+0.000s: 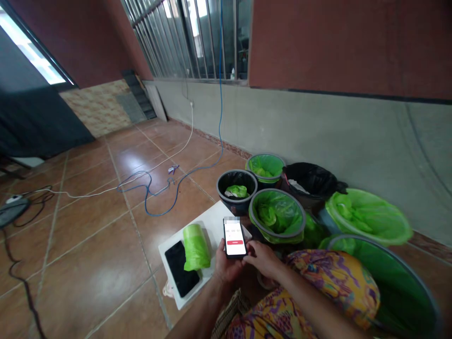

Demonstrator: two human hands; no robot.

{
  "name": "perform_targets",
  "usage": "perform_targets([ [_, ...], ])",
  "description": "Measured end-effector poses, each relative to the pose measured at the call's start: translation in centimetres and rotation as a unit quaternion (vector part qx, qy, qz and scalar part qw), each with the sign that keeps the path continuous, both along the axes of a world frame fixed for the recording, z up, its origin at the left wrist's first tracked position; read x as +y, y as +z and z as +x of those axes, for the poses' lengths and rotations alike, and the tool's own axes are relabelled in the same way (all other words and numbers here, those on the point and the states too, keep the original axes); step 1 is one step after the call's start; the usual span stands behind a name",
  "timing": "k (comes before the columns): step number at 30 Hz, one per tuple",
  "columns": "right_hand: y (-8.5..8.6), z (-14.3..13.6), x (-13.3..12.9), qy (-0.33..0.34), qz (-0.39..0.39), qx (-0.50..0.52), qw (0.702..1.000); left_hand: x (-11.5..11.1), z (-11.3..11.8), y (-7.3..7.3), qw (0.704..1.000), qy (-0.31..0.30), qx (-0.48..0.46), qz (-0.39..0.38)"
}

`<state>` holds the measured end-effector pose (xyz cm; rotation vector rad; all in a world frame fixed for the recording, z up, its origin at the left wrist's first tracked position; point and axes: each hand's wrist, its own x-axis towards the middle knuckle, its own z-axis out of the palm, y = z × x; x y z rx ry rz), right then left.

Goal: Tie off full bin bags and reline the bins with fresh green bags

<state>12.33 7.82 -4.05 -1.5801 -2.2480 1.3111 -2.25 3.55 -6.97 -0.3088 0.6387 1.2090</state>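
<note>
A smartphone (235,238) with a lit white screen, timer digits and a red button rests in my left hand (226,266), whose fingers wrap round its left side and underside. My right hand (263,259) is at the phone's lower right corner, fingers bent against its edge; whether it grips the phone I cannot make out. Below the phone is a low white table (219,219). On that table lie a roll of green plastic bags (195,247) and a dark tablet-like slab (178,270), the roll partly overlapping the slab.
Several bins lined with green or black bags stand right of the table, among them a grey-rimmed bin (277,214) and a black-lined bin (236,186). A blue cable (183,176) and a white cable (88,194) trail over the tiled floor. Patterned cloth (332,278) covers my knees.
</note>
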Motion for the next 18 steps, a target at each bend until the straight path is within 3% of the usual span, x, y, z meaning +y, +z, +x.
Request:
perform_targets([
  [8, -0.9, -0.8, -1.1, 0.090, 0.055, -0.095, 0.990, -2.0, -0.3, 0.4, 0.998, 0.058, 0.000, -0.035],
  [18, -1.1, -1.6, -2.1, 0.143, 0.067, -0.181, 0.971, -4.5, 0.7, 0.4, 0.997, 0.031, 0.028, -0.067],
])
